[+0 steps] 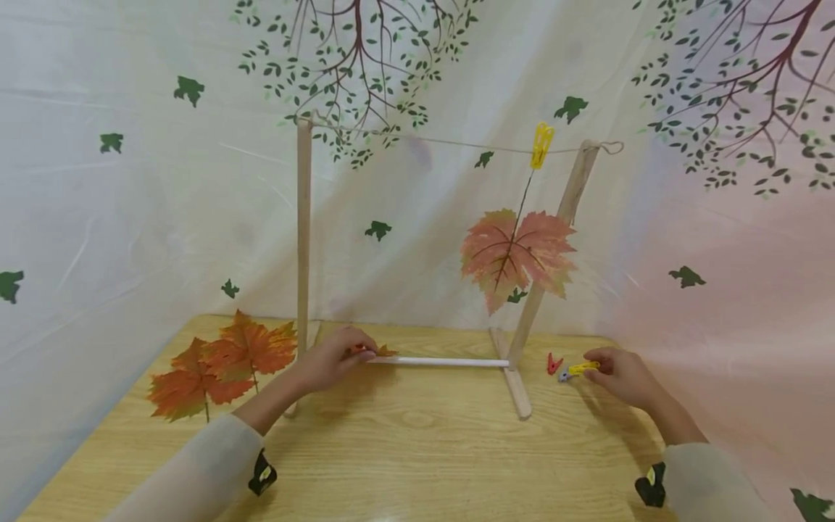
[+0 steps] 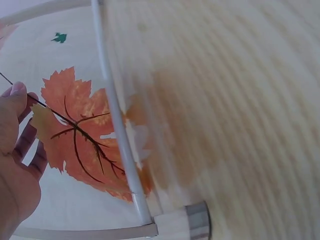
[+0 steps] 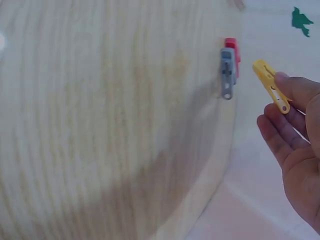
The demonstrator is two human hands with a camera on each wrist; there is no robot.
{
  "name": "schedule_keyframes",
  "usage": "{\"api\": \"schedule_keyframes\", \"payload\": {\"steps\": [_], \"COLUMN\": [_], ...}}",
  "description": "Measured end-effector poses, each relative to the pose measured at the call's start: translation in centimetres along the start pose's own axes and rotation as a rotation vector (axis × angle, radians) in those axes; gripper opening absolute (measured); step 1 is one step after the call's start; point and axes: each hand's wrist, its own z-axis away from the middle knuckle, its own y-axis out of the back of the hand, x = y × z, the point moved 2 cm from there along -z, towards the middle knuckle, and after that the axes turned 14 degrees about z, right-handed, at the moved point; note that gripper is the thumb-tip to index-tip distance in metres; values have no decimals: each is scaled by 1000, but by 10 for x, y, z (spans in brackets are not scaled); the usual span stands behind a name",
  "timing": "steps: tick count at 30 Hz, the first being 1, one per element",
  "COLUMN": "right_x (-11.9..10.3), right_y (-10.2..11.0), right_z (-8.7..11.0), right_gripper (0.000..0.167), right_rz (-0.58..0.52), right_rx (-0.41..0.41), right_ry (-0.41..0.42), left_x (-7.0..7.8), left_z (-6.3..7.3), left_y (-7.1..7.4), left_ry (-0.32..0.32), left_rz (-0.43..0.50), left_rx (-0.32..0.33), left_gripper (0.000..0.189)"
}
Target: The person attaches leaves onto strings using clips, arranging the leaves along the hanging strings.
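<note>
My left hand (image 1: 339, 357) pinches the stem of an orange artificial leaf (image 2: 82, 135), which hangs behind the rack's white crossbar (image 1: 450, 362); the head view shows only a bit of it. On the right, my right hand (image 1: 626, 375) holds a yellow clothespin (image 3: 271, 86) between thumb and fingers, above the table. Close by lie a grey clothespin (image 3: 227, 75) and a red clothespin (image 1: 554, 363). Another yellow clothespin (image 1: 541, 146) grips the string (image 1: 443, 141) near its right end, and a reddish leaf (image 1: 515, 254) hangs from it by the stem.
Two orange leaves (image 1: 251, 346) lie overlapping at the table's left. The wooden rack has a left post (image 1: 304, 232) and a leaning right post (image 1: 527, 319) with a foot on the table (image 1: 417, 449). Behind stands a pale cloth backdrop (image 1: 417, 275) with printed branches and green leaf shapes.
</note>
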Motion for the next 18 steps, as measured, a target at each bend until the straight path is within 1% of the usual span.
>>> {"api": "schedule_keyframes", "payload": {"steps": [6, 10, 14, 18], "right_x": [-5, -11, -17, -20], "right_y": [16, 27, 40, 52], "right_z": [-8, -12, -16, -16], "right_gripper": [37, 40, 43, 47], "right_rz": [-58, -93, -104, -137], "right_rx": [45, 72, 101, 103], "right_ry": [-72, -98, -101, -136], "left_x": [1, 2, 1, 1], "left_z": [-9, -13, -17, -24], "left_y": [6, 9, 12, 15], "left_ry": [40, 55, 87, 98], "left_rz": [68, 81, 104, 111], "left_rx": [94, 139, 169, 189], "left_gripper": [10, 9, 9, 9]}}
